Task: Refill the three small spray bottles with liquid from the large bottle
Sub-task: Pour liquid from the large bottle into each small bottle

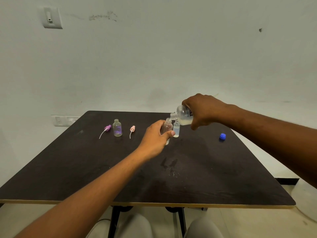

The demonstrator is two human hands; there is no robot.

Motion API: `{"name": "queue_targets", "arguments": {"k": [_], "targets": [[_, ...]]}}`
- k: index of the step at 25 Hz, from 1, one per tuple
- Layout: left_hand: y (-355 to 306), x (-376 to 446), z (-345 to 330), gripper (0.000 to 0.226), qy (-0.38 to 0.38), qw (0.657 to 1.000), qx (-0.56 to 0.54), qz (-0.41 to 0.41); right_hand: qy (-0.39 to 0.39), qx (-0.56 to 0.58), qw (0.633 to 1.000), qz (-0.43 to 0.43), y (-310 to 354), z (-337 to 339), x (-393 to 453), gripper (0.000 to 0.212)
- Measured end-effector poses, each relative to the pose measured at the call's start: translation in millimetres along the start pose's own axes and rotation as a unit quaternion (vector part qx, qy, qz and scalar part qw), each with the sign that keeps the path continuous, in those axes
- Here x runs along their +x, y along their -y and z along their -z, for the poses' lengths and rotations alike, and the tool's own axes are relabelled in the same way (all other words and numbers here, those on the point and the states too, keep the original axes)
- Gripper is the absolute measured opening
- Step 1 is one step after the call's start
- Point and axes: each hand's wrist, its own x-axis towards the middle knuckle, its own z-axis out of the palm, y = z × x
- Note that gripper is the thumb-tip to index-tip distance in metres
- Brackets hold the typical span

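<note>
Centre-right of frame: right hand (204, 111) grasps the large bottle (184, 117), tipped neck-down so liquid runs into a small spray bottle (166, 128). Left hand (157, 137) wraps that bottle, steadying it under the spout. A filled bottle (176, 130) stands just behind; an empty one (117, 128) waits left, uncapped.

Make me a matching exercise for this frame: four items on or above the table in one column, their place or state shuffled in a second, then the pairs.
Things:
1. large bottle
2. blue cap
3. purple spray top
4. small bottle in the left hand

States:
A. lying at the table's left, beside an open bottle
B. tilted in the right hand, neck down
C. lying alone at the table's right
D. held under the pouring neck by the left hand

Pairs: 1-B, 2-C, 3-A, 4-D
</note>
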Motion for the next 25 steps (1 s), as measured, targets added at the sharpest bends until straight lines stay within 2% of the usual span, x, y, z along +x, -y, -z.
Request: {"name": "queue_targets", "arguments": {"k": [25], "targets": [[11, 4, -3, 0.026, -0.005, 1.000, -0.016, -0.003, 0.003, -0.013, 1.000, 0.007, -1, -7, 8, 0.052]]}}
